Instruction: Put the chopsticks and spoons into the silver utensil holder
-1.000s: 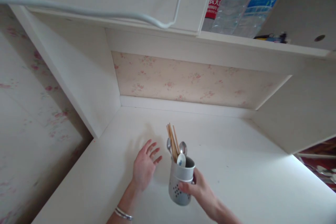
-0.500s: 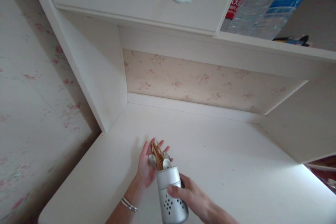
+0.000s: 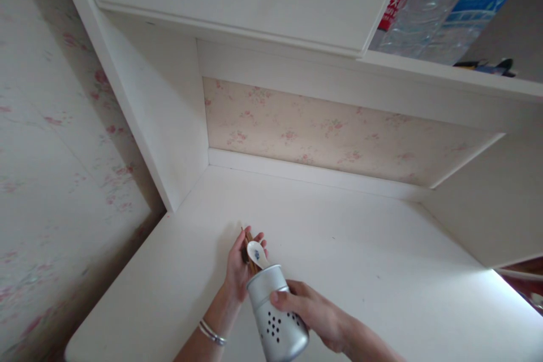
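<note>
My right hand (image 3: 311, 308) is wrapped around a silver metal cutlery holder (image 3: 272, 322) with round holes in its side. The holder is tilted, its mouth turned up and left toward my left hand (image 3: 236, 271). Out of the mouth stick brown chopsticks (image 3: 253, 266) and a white spoon (image 3: 257, 253) with a blue mark in its bowl. My left hand cups the chopsticks from behind, fingers curled about their upper ends. A dark piece beside the chopsticks is too small to name. Whatever else is inside the holder is hidden.
Under my hands lies a white desktop (image 3: 339, 271). A white side panel (image 3: 156, 113) rises at the left, and a cabinet (image 3: 237, 5) with a wire rail hangs overhead. Plastic bottles (image 3: 436, 5) stand on the upper right shelf.
The holder has tipped further to the left. The white spoon sticks out further and its bowl now shows. My left hand's fingers have curled in, and the metal spoons are no longer plainly visible.
</note>
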Demonstrator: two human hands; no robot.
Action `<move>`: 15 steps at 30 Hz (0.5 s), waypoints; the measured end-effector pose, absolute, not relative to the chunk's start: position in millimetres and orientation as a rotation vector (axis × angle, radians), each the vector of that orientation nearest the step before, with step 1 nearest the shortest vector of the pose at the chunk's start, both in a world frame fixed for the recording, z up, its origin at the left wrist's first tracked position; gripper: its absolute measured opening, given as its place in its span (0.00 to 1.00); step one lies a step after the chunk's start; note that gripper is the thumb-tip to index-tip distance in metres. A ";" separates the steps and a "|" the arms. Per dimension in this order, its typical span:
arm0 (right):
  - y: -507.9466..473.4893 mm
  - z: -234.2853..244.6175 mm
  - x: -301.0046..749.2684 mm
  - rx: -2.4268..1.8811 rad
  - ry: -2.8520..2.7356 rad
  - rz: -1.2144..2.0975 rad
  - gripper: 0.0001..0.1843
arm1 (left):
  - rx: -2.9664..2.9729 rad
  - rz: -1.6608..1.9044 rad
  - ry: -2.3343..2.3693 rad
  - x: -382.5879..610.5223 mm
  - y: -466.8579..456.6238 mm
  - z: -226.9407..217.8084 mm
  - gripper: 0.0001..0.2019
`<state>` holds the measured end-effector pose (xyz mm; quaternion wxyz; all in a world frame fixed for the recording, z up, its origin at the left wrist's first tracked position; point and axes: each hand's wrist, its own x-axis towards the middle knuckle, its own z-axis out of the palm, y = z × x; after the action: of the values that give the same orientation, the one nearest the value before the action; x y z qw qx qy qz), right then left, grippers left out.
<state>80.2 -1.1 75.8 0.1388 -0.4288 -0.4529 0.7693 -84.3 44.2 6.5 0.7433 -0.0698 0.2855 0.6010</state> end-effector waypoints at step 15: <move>-11.4 69.6 89.0 -1.136 -1.228 2.355 0.26 | -0.173 1.463 0.538 -93.9 43.6 0.5 0.12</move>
<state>89.0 -11.4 69.6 0.1261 -0.3902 -0.4217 0.8087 -93.9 43.6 0.5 0.7079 -0.0780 0.2423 0.6588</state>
